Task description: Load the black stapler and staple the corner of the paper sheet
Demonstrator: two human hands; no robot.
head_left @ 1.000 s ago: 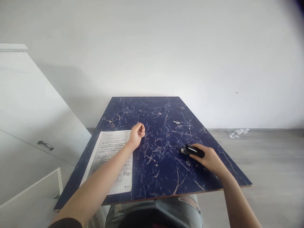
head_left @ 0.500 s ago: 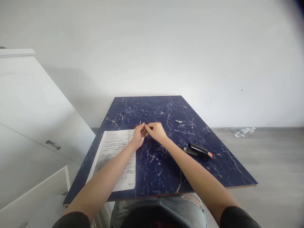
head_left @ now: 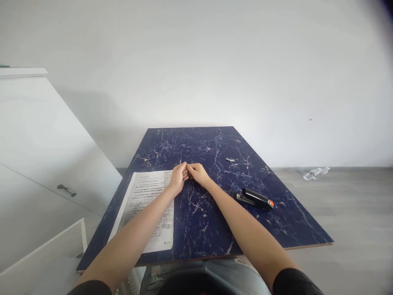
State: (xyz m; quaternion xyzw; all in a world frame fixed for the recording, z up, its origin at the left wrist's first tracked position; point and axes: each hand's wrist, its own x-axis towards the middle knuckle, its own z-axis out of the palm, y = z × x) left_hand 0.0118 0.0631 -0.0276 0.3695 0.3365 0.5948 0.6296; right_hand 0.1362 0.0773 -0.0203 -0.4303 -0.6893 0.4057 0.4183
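My left hand (head_left: pixel 178 177) rests closed at the top right corner of a printed paper sheet (head_left: pixel 146 207) on the dark blue marbled table (head_left: pixel 211 143). My right hand (head_left: pixel 198 173) is beside it, fingers pinched, fingertips meeting those of the left. What the two hands pinch between them is too small to make out. A black stapler (head_left: pixel 253 198) with an orange end lies on the table to the right, apart from both hands.
A small grey strip (head_left: pixel 230 159) lies further back on the table. White cabinets (head_left: pixel 37 164) with a dark handle stand at the left. A clear plastic bottle (head_left: pixel 315 173) lies on the grey floor at the right. My knees show below the table's near edge.
My right hand let go of the stapler, which now lies on the table, and moved left to meet my left hand at the paper's corner. The left hand has hardly moved.
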